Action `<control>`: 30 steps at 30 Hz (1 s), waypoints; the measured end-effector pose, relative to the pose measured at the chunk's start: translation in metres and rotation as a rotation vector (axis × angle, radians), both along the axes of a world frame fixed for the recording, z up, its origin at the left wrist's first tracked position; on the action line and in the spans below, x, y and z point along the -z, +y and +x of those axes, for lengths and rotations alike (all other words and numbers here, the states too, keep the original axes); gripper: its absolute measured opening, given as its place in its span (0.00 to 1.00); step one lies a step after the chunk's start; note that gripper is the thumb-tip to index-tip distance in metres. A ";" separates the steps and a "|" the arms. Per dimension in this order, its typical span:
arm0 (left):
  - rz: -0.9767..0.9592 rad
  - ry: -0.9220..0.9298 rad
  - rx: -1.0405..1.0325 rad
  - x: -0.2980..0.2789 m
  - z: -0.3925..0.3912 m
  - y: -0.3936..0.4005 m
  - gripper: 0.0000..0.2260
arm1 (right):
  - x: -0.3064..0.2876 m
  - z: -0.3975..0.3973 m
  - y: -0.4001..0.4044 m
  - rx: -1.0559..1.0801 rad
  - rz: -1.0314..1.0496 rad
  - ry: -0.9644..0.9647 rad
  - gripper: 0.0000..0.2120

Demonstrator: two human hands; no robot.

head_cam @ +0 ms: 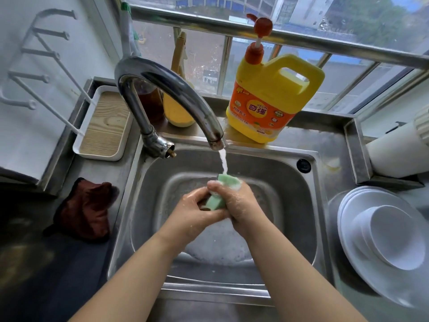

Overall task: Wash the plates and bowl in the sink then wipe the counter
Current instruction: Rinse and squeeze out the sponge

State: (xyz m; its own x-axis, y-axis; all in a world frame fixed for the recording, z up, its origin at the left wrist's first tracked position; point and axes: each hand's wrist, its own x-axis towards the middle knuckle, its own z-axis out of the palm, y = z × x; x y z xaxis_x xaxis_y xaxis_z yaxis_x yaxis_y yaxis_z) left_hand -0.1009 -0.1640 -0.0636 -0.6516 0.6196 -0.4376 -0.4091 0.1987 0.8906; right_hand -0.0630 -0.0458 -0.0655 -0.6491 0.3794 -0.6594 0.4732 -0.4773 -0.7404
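Beside the sink [274,163], on the right counter, the stacked plates [362,249] and bowl [394,238] lie apart from your hands. Your left hand [197,210] and right hand [239,203] curl their fingers round a green sponge [218,201] under the running tap [167,89]. Squeezing hard may spray suds onto those dishes.

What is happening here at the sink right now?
A person holds a green sponge under the running faucet, the left hand and right hand both gripping it over the sink. The white plates and bowl sit stacked on the counter at right. A brown cloth lies at left.
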 end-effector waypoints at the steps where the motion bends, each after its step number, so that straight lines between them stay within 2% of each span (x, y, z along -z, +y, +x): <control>1: 0.019 -0.035 -0.002 0.002 0.001 -0.006 0.20 | 0.000 0.000 0.000 0.007 -0.009 0.015 0.16; 3: 0.027 -0.066 -0.096 0.005 0.004 -0.017 0.21 | -0.003 0.001 0.001 0.021 -0.007 0.034 0.10; 5: -0.049 -0.060 -0.211 0.009 0.004 -0.026 0.17 | -0.007 -0.001 0.002 0.051 -0.033 0.032 0.07; 10: -0.224 -0.074 -0.257 0.022 0.000 -0.042 0.09 | -0.008 -0.006 0.000 0.153 -0.333 0.090 0.09; 13: -0.286 -0.090 -0.247 0.029 -0.003 -0.048 0.07 | -0.007 -0.008 -0.003 0.155 -0.356 0.074 0.10; 15: -0.267 -0.133 -0.203 0.028 -0.001 -0.045 0.09 | -0.005 -0.008 -0.006 0.118 -0.241 0.045 0.07; 17: -0.188 -0.252 -0.128 0.023 0.005 -0.035 0.16 | -0.002 -0.006 -0.007 0.079 -0.097 0.011 0.04; 20: -0.069 -0.407 0.046 0.011 0.004 -0.019 0.24 | -0.004 -0.001 -0.012 0.033 -0.080 -0.001 0.17; 23: 0.011 -0.450 0.188 0.002 -0.008 -0.011 0.22 | -0.012 0.002 -0.015 -0.041 -0.023 -0.010 0.23; 26: 0.015 -0.431 0.261 -0.005 -0.018 -0.005 0.21 | -0.019 0.006 -0.007 -0.164 0.129 0.013 0.24; 29: -0.042 -0.273 0.308 -0.013 -0.025 -0.001 0.17 | -0.026 0.009 0.001 -0.158 -0.042 0.093 0.09; 30: -0.065 -0.224 0.323 -0.015 -0.026 0.000 0.16 | -0.025 0.010 0.003 -0.111 -0.103 0.119 0.11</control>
